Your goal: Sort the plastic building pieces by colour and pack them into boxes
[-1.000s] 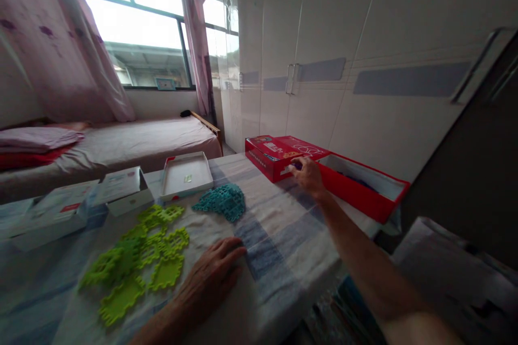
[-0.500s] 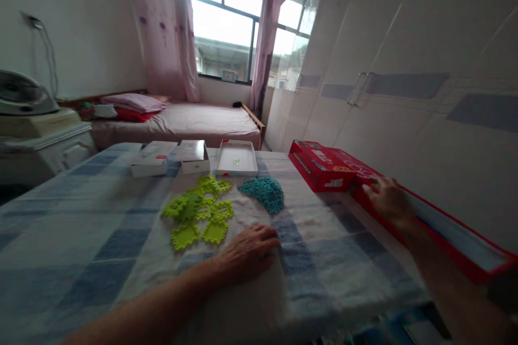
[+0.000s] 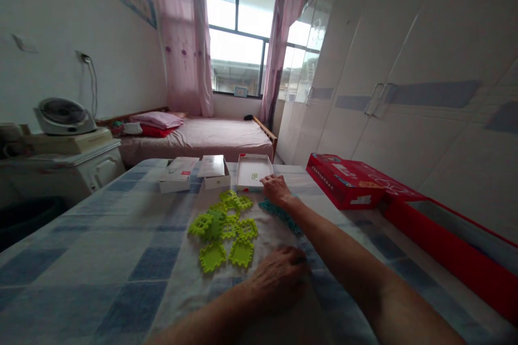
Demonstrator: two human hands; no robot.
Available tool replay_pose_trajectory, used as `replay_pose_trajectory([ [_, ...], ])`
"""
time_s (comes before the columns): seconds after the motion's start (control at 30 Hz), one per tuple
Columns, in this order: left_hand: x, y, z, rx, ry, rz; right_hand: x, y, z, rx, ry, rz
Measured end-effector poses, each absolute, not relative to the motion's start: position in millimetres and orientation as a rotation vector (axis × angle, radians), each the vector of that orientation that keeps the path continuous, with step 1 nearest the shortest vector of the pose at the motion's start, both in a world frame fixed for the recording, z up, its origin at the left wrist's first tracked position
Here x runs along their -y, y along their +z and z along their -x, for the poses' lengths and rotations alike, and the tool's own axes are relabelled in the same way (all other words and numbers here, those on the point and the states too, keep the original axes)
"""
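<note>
My right hand (image 3: 277,190) reaches over the table to the right front corner of a shallow white box lid (image 3: 247,172). Its bent fingertips overlap the rim; whether they press on it I cannot make out. Beneath that wrist and forearm lies a pile of teal lattice pieces (image 3: 292,221), partly covered. My left hand (image 3: 279,275) rests palm down on the cloth, fingers loosely bent and nothing visible in them. To its upper left, several lime-green toothed plastic panels (image 3: 243,253) are spread, some overlapping and some with window-like openings.
Two white boxes (image 3: 178,172) (image 3: 216,179) stand on the far side of the checked tablecloth (image 3: 121,264). A red box (image 3: 343,183) and a long open red box part (image 3: 441,237) line the right side. Beyond are a bed (image 3: 218,135), a fan (image 3: 62,116) and wardrobes (image 3: 429,135).
My right hand has left the long red box part and swung left to the shallow white lid. My left hand stays on the cloth. The camera has tilted up and turned slightly left.
</note>
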State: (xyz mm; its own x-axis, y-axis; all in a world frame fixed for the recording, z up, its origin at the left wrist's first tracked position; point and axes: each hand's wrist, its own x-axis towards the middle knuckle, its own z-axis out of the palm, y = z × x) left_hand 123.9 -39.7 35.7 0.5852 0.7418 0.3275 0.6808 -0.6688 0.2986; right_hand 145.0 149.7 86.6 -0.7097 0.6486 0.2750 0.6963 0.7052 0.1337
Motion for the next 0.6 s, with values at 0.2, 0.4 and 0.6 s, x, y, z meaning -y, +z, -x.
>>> replay_pose_trajectory([
  [0.2, 34.2, 28.1, -123.1, -1.171, 0.663, -2.668, -159.1, 73.1, -117.3, 2.779, -0.408, 1.089],
  [0.4, 34.8, 25.7, -122.1, -1.181, 0.705, -2.663, -153.1, 99.2, -124.2, 2.615, -0.508, 1.142],
  [0.6, 38.4, 34.3, -121.2, -1.197, 0.669, -2.66, -129.3, 150.0, -185.3, 2.195, -0.516, 1.115],
])
